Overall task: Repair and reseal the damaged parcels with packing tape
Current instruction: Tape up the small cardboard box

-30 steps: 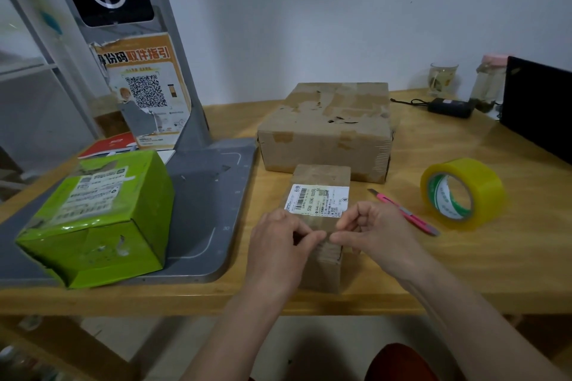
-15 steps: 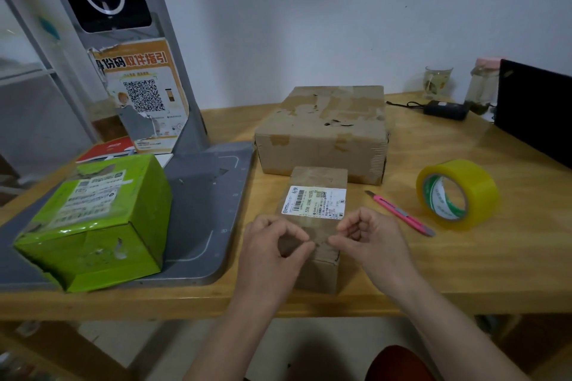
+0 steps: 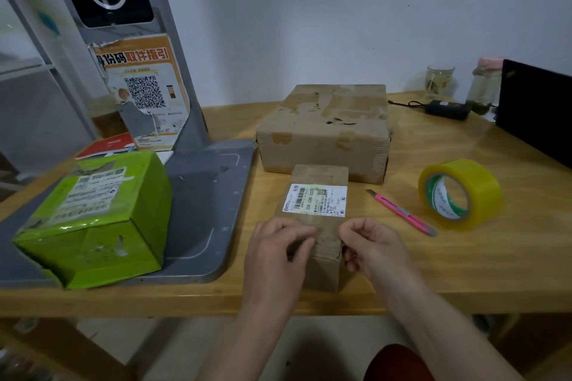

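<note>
So your left hand point(image 3: 280, 246) and right hand point(image 3: 368, 244) pinch at the small box point(image 3: 318, 176), fingers curled, L/R of its near end. Box runs lengthwise away from you; tape roll point(image 3: 483, 185) sits well to the right, nearer your R hand.

The table point(image 3: 464, 272) is smooth, shiny wood. The small box point(image 3: 318, 176) is dull brown cardboard. The tape roll point(image 3: 476, 182) is shiny yellow plastic.
</note>
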A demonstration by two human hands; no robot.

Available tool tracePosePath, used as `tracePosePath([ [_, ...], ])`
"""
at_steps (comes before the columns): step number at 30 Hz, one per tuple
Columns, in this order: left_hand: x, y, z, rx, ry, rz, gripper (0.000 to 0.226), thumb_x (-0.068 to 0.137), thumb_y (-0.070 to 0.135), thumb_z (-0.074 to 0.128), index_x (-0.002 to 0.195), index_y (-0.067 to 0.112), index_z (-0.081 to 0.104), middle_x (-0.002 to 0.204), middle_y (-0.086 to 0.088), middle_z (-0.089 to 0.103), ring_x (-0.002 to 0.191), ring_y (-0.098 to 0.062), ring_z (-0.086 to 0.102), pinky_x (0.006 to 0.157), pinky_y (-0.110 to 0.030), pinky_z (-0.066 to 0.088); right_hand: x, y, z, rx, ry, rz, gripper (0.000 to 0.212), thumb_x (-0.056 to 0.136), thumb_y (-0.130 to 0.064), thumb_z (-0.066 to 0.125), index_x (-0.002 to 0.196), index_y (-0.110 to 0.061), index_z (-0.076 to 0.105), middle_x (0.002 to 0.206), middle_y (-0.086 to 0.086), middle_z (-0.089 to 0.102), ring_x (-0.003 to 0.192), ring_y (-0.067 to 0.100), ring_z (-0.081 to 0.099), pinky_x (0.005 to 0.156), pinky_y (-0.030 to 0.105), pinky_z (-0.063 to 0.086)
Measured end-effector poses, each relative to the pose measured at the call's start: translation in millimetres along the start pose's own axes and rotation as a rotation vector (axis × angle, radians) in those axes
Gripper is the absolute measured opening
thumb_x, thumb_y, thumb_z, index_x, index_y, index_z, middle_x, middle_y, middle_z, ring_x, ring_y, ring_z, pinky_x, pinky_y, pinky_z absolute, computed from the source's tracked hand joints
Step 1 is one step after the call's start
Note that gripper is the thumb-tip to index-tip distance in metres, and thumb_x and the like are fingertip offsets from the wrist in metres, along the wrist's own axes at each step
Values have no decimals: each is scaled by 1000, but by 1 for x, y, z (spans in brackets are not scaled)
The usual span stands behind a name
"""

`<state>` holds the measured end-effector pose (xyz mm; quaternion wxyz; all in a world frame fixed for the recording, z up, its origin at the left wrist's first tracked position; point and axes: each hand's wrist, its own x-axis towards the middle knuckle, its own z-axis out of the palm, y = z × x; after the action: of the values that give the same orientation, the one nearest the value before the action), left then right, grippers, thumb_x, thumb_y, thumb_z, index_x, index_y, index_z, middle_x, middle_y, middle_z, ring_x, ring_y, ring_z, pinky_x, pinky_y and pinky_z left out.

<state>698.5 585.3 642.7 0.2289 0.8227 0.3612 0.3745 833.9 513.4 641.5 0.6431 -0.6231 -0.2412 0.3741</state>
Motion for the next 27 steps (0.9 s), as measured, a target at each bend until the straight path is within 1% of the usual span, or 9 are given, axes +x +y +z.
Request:
tracePosePath([
  [3, -6, -10, 3, 59, 51, 170, 18, 83, 19, 74, 100, 24, 77, 94, 15, 63, 95, -1, 47, 78, -10, 38, 2, -2, 1, -17, -8, -8, 10, 87, 1, 61, 82, -8, 61, 66, 4, 60, 54, 12, 51, 50, 25, 42],
  [5, -10, -14, 3, 102, 19, 248, 25, 89, 33, 61, 106, 23, 76, 102, 12, 64, 101, -2, 45, 86, -13, 38, 3, -3, 1, -32, -18, -11, 12, 85, 3, 63, 82, -7, 61, 67, 6, 60, 53, 12, 51, 49, 25, 42],
  [8, -17, -20, 3, 179, -66, 256, 46, 90, 48, 45, 119, 23, 70, 120, 10, 59, 116, -11, 45, 101, -27, 40, 4, -8, -1, -105, -63, -20, 9, 85, 2, 65, 87, -7, 62, 73, 9, 63, 59, 14, 55, 53, 25, 45],
  [10, -20, -23, 5, 197, -65, 253, 48, 90, 49, 47, 123, 22, 67, 125, 9, 56, 121, -14, 42, 106, -26, 31, 5, -13, -3, -145, -93, -16, 7, 85, -1, 66, 89, -7, 64, 77, 9, 65, 64, 16, 57, 56, 26, 47],
  [12, -20, -24, 5, 156, -27, 234, 44, 87, 44, 61, 124, 21, 66, 125, 10, 57, 123, -11, 39, 105, -21, 25, 5, -15, -3, -162, -103, -9, 4, 85, -6, 67, 89, -7, 65, 78, 8, 66, 65, 16, 57, 57, 26, 48],
  [15, -18, -26, 9, 57, 36, 236, 40, 77, 31, 75, 114, 17, 72, 116, 8, 64, 118, -8, 44, 106, -19, 29, 4, -12, -1, -161, -79, -10, 7, 85, -3, 67, 87, -8, 63, 74, 6, 62, 59, 12, 54, 51, 22, 45],
  [18, -18, -28, 12, -18, 81, 248, 39, 77, 41, 67, 105, 16, 75, 110, 7, 67, 114, -6, 48, 108, -14, 32, 4, -11, 0, -180, -49, -6, 11, 85, 1, 66, 86, -9, 61, 70, 5, 58, 56, 10, 50, 47, 20, 41],
  [22, -18, -31, 13, -82, 132, 242, 31, 75, 40, 71, 95, 17, 77, 106, 10, 67, 109, 3, 53, 103, -38, 45, 5, -12, 4, -182, -46, -6, 11, 83, -4, 69, 84, -11, 61, 69, 3, 58, 56, 10, 49, 46, 20, 39],
  [27, -17, -32, 15, -183, 170, 215, 28, 72, 42, 73, 86, 18, 77, 99, 8, 71, 103, -3, 61, 103, -47, 46, 7, -9, 11, -192, 32, -43, 19, 79, -6, 74, 79, -14, 57, 71, 1, 56, 62, 10, 49, 42, 13, 37],
])
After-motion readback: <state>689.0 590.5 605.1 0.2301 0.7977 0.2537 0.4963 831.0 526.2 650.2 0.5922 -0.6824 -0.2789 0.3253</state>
